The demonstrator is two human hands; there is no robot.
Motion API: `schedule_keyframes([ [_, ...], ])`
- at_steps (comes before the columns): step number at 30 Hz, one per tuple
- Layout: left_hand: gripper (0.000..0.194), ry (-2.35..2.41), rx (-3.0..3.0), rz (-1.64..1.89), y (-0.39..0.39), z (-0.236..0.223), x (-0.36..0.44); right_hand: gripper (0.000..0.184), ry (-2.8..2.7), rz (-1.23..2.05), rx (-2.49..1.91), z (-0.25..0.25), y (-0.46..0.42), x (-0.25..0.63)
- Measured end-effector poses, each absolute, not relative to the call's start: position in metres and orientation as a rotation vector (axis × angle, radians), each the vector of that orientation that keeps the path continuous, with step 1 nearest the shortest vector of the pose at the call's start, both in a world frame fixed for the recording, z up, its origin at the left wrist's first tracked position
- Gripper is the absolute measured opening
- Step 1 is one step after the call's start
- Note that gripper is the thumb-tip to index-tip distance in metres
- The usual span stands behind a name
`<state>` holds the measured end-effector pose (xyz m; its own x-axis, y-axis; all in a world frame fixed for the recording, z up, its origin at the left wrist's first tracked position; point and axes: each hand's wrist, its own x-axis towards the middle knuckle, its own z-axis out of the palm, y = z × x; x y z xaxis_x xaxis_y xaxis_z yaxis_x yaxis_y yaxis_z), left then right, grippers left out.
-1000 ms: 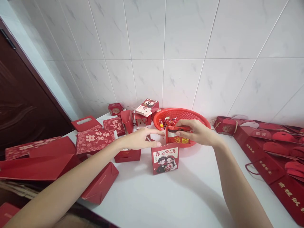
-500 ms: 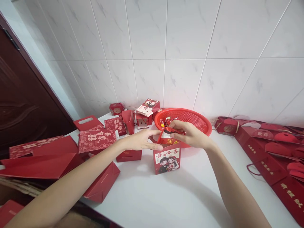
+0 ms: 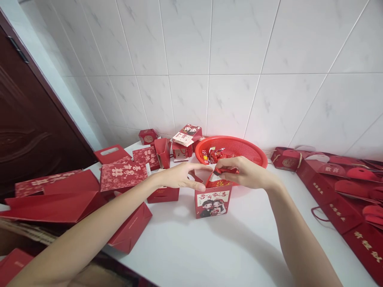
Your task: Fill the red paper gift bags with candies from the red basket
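Note:
A red paper gift box [image 3: 212, 203] printed with a cartoon couple stands upright on the white table, its top open. My right hand [image 3: 243, 171] pinches a shiny red packet [image 3: 218, 182] with white and gold print, which sits partly inside the box mouth. At the box's upper left, my left hand [image 3: 181, 175] has thumb and index finger spread apart. Its thumb tip touches the front rim, while the index finger reaches over the opening toward the back. Its other fingers are partly hidden.
Behind the box, a red plastic basket [image 3: 233, 144] holds wrapped sweets [image 3: 213, 154]. Red boxes [image 3: 122, 175] crowd the left side and several more stand by the wall. On the right lie rows of red boxes [image 3: 332, 191]. A carton [image 3: 18, 239] is at lower left.
My right hand and the packet have moved slightly right, and the box mouth looks wider. My left hand stays at the rim. More sweets show in the basket.

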<state>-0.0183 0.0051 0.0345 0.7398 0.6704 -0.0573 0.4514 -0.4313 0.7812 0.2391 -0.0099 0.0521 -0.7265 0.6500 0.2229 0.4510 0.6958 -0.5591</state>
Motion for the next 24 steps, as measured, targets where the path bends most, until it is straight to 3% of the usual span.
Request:
schedule_keyframes([
  [5,0.075,0.873,2.104,0.342,0.006,0.034,-0.019,0.03,-2.471,0.704,-0.894,0.051,-0.015,0.235],
  [14,0.068,0.913,2.187,0.29,0.003,0.034,-0.019,0.027,-2.332,0.54,-0.937,0.056,-0.014,0.246],
  [20,0.066,1.021,2.387,0.407,0.0,0.027,-0.015,0.052,-2.344,0.504,-1.079,0.049,-0.007,0.249],
  [24,0.068,1.061,2.418,0.512,0.004,0.02,-0.015,0.056,-2.39,0.591,-1.166,0.044,-0.002,0.249],
])
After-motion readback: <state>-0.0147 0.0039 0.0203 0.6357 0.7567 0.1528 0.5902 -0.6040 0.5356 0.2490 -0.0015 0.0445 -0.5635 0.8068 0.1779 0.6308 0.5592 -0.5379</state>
